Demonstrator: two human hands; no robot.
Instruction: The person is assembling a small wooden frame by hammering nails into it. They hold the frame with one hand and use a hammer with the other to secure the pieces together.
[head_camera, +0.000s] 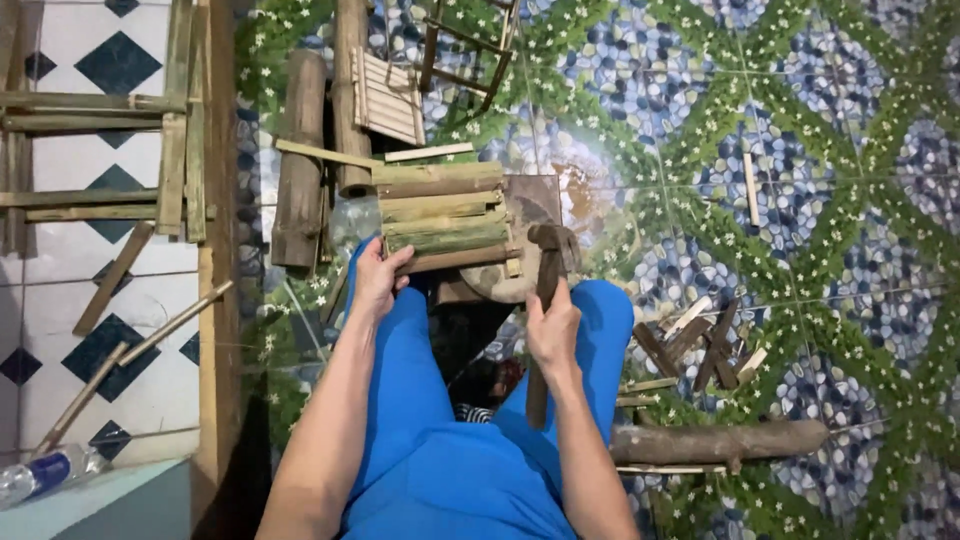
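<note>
A small rack of green and brown bamboo slats (442, 215) rests on a round wooden block (520, 285) between my knees. My left hand (377, 280) grips the rack's near left edge. My right hand (553, 330) is closed around the wooden handle of a hammer (547, 262), whose dark head sits just right of the rack, over the block.
Thick logs (300, 160) and a small slatted bamboo panel (388, 97) lie beyond the rack. A bamboo frame (100, 110) stands at left on diamond tiles. Short wood offcuts (700, 340) and a long log (715, 442) lie right of my blue-trousered legs. A plastic bottle (45, 472) lies bottom left.
</note>
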